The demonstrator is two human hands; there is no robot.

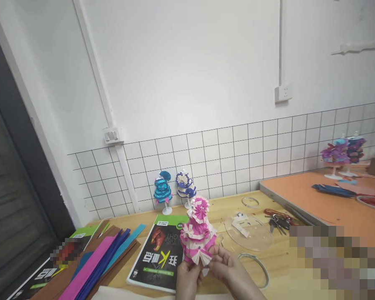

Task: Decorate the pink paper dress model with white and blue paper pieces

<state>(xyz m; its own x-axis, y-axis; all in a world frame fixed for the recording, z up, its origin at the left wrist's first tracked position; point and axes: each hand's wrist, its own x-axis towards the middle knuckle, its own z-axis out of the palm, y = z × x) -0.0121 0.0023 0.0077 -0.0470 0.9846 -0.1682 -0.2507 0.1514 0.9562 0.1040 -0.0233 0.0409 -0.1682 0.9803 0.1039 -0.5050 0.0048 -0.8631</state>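
Upright in front of me stands a small pink and white crepe-paper tree (200, 230), with ruffled tiers and folded fan rosettes. My left hand (188, 278) is closed around its lower part, thumb near the bottom fan. At the lower right edge of the same tree, my right hand (229, 268) pinches the bottom tier with curled fingers. The exact grip of the fingertips is partly hidden by the paper. Behind it, a teal paper tree (163, 192) and a white and dark-blue paper tree (183, 183) stand on white bases near the wall.
A black and green book (158, 258) lies left of the tree. Farther left are coloured paper strips (95, 262). To the right lie a clear round disc (253, 235), a wire coil (258, 271) and keys (278, 224). An orange table (303, 196) adjoins at right.
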